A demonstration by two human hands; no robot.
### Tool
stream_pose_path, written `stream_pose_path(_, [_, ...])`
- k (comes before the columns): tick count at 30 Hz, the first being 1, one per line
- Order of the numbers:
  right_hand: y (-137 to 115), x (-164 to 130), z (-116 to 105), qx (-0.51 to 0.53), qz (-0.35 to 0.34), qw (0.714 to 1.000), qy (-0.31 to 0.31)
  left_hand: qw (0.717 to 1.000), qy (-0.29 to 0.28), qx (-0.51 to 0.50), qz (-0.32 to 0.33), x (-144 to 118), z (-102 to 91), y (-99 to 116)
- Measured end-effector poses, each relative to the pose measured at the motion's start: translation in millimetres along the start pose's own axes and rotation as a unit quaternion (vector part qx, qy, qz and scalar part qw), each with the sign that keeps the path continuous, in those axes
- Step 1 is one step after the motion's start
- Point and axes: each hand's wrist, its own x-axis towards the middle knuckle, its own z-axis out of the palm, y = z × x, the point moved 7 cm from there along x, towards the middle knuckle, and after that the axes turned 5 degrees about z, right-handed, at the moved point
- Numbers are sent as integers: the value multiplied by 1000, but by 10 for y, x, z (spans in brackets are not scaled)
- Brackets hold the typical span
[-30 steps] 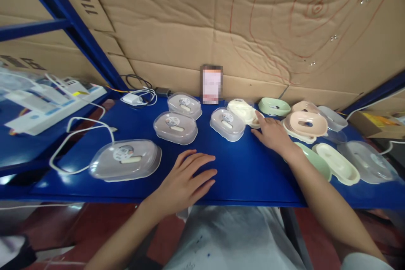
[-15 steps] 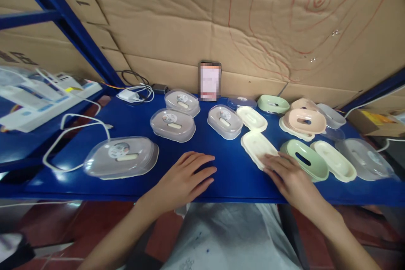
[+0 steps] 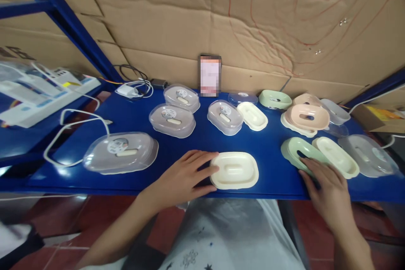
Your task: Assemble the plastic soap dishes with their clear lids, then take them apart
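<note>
Cream tray [image 3: 234, 170] touches flat left hand [image 3: 183, 177]; right hand [image 3: 329, 187], fingers spread, half-covers green tray [image 3: 297, 150].

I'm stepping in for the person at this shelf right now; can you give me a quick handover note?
Left hand: open, flat on the blue shelf, fingers touching the cream tray near the front edge.
Right hand: open, fingers on the green insert.
Done: four lidded soap boxes stand at left.
Left: loose trays, inserts and clear lids at right, still apart.
</note>
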Motion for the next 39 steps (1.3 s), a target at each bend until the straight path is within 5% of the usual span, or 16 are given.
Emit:
stream_pose_path(2, [-237,-10,19,46,-34,998,-19,1000,7,4,-4,-4,-6,1])
stream_pose_path(8, [-1505,249,154,165,-203,958,-120,999,21,20,-23,-10,-57,-20])
stream_pose_path(12, [-1827,332,241,173,-252,942,-137,999,29,19,-13,0,-94,0])
stream_pose_path(33, [-1765,529,306,175,-340,908,-169,997,73,0,5,35,-149,49])
stream_pose_path(36, [-1529,884,290,188,-323,916,-148,998,56,-14,-6,41,-120,31])
stream_pose_path(39, [-1121,1536,445,163,-238,952,-104,999,47,-26,-12,36,-107,15])
